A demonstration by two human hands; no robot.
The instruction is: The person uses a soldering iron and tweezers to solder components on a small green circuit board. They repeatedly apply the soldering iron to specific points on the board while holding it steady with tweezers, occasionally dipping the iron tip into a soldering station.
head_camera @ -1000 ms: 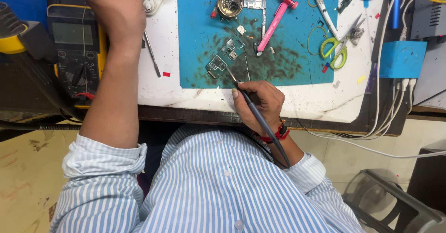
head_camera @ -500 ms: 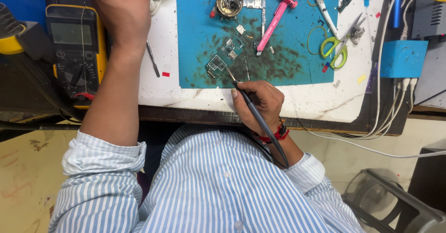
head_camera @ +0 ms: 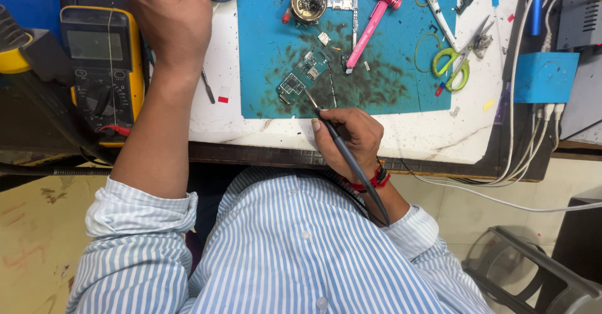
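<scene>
The right hand (head_camera: pixel 350 140) grips a soldering iron (head_camera: pixel 348 157) at the white bench's (head_camera: pixel 401 135) near edge, its tip on one small circuit board (head_camera: pixel 300 79) lying near the front rim of the blue mat (head_camera: pixel 401 88), with open mat to the right. The left hand (head_camera: pixel 169 19) reaches to the far edge; its fingers are cut off, so I cannot tell its grip. One yellow multimeter (head_camera: pixel 100 69) lies left; one pair of green scissors (head_camera: pixel 454 60) and one pink tool (head_camera: pixel 370 22) lie right.

We have one view only, from the head, looking steeply down over our striped shirt (head_camera: pixel 295 251) onto the counter (head_camera: pixel 401 132). It sits close, with the counter's far edge cut off at the top.
</scene>
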